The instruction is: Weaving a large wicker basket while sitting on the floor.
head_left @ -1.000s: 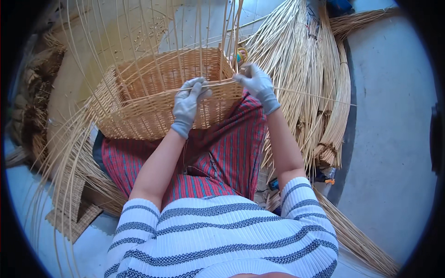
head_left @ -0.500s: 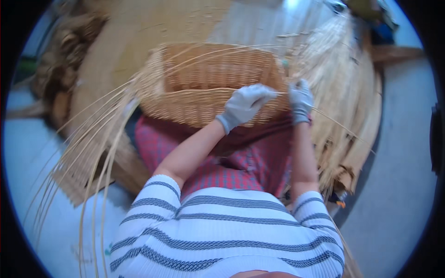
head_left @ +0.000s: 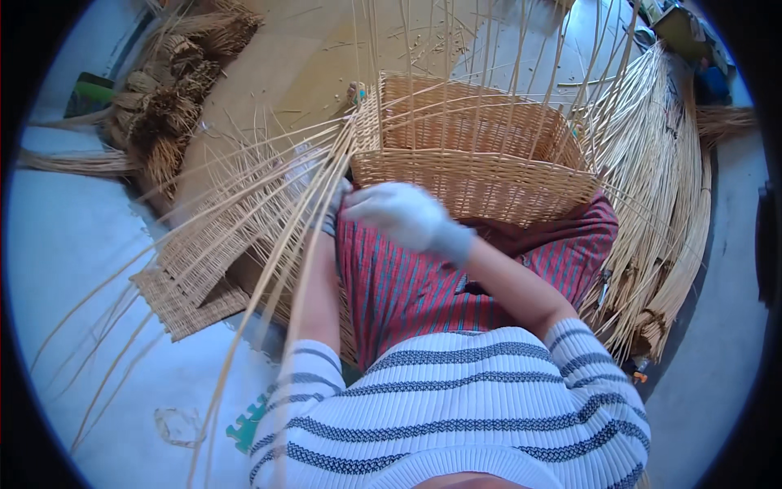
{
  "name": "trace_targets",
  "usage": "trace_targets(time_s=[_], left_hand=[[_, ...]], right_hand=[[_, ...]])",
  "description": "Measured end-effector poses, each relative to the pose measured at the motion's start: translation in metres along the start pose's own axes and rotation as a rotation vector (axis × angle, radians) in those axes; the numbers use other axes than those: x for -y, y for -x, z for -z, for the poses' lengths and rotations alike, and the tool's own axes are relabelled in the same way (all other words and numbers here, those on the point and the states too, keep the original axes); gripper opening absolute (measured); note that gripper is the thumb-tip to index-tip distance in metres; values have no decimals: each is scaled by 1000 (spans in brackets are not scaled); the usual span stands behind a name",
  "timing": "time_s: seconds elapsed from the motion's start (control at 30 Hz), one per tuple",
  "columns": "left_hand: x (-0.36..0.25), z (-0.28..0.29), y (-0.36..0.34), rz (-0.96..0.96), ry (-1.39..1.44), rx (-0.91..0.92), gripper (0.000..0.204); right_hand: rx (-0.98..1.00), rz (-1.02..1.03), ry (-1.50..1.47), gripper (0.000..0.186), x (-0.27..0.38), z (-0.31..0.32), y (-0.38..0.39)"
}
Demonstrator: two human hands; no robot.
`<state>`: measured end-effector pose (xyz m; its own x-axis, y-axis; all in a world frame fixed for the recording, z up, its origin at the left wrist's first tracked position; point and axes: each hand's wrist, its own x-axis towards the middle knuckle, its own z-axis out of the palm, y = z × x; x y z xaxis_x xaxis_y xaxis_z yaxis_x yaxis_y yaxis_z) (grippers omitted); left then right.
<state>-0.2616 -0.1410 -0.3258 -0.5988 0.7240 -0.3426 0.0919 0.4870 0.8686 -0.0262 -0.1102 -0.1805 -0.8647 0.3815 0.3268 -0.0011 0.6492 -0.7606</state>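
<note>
A rectangular wicker basket (head_left: 476,191) rests on my red striped cloth-covered lap (head_left: 391,301), with upright rods rising from it and long loose canes (head_left: 312,191) fanning out from its left end. My right hand (head_left: 391,213) in a pale glove is blurred below the basket's left front corner, reaching leftward toward those canes. My left hand (head_left: 332,204), also gloved, is at that corner among the canes, largely hidden by them and my right hand. What either hand holds is not clear.
A tall bundle of pale canes (head_left: 639,212) lies on the right. Flat woven panels (head_left: 195,285) lie at lower left, with darker bundled material (head_left: 155,114) behind. Cane offcuts are scattered on the tan board (head_left: 293,65). A green foam piece (head_left: 248,424) is at bottom left.
Both hands have moved from the front rim's right part to the left end's canes, my right hand crossing leftward. The basket sits farther right in the picture as the view has shifted.
</note>
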Motion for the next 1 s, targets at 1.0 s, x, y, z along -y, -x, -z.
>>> trace_targets(time_s=[1.0], left_hand=[[-114, -41, 40, -341, -391, 350, 38]], right_hand=[[-617, -120, 531, 47, -81, 70, -78]])
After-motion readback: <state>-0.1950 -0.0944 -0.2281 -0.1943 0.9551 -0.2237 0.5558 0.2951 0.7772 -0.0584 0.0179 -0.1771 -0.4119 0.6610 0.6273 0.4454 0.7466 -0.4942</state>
